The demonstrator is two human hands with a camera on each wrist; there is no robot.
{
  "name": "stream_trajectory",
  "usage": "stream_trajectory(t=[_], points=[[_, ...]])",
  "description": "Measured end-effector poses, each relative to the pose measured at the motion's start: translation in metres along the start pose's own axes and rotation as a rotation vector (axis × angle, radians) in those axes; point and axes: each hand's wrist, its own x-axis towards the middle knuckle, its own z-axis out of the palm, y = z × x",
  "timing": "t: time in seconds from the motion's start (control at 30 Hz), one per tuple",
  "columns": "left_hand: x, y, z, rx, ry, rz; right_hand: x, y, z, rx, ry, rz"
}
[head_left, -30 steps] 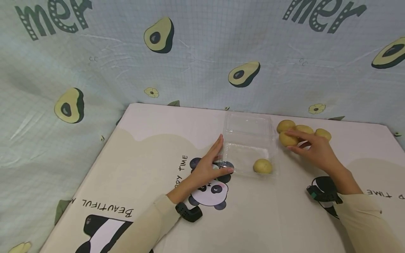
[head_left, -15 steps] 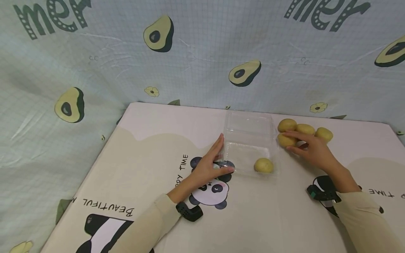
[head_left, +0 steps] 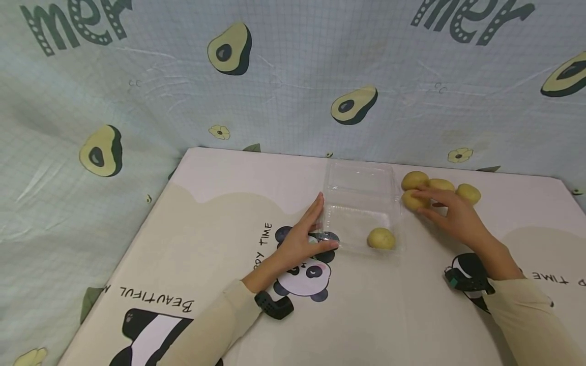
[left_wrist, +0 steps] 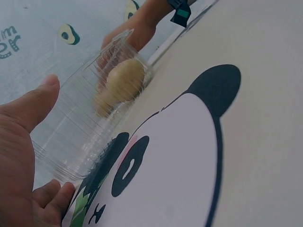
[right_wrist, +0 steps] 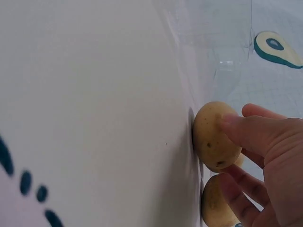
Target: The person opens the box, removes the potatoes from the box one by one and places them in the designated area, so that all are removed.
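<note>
A clear plastic clamshell box [head_left: 345, 223] lies opened on the table, its lid [head_left: 361, 178] folded back. One potato [head_left: 381, 238] sits in its near right corner. My left hand [head_left: 302, 243] rests at the box's left side, fingers and thumb spread along the wall and near corner. To the right of the box, my right hand [head_left: 453, 216] pinches a potato [right_wrist: 213, 137] between thumb and fingers. In the right wrist view that potato appears down at the tabletop. Behind it and beside it lie several more potatoes [head_left: 415, 180], partly covered by the hand.
A light patterned cloth with panda prints [head_left: 302, 277] covers the table [head_left: 366, 315]. Behind it hangs an avocado-print curtain [head_left: 293, 76], close to the table's back edge. Each wrist wears a black camera band [head_left: 274, 306].
The potato in my right hand has shifted very slightly left, toward the box. The right thumb has moved a little up along it. My left hand has stayed at the box.
</note>
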Motion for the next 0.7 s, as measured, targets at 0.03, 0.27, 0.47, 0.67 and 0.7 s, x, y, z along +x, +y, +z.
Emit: stream_trajectory(t=[0.03,0.27,0.47,0.67,0.7], points=[[0.0002,-0.0002,0.0002,-0.001,0.001,0.001,0.0003,0.0001,-0.0002,-0.008,0.003,0.002],[0.0003,0.0011,0.0007,-0.008,0.004,0.001,0.001,-0.0023,-0.002,-0.057,0.001,0.031],[0.0,0.0002,0.0003,-0.004,0.001,-0.003,0.0008,-0.0046,-0.0039,-0.05,-0.008,0.047],[0.0003,-0.0006,0.0001,0.004,0.0,-0.004,0.0003,-0.0067,-0.0077,-0.042,0.006,0.049],[0.0003,-0.0005,0.0001,0.004,0.001,-0.003,0.0004,-0.0073,-0.0084,-0.041,0.012,0.053]])
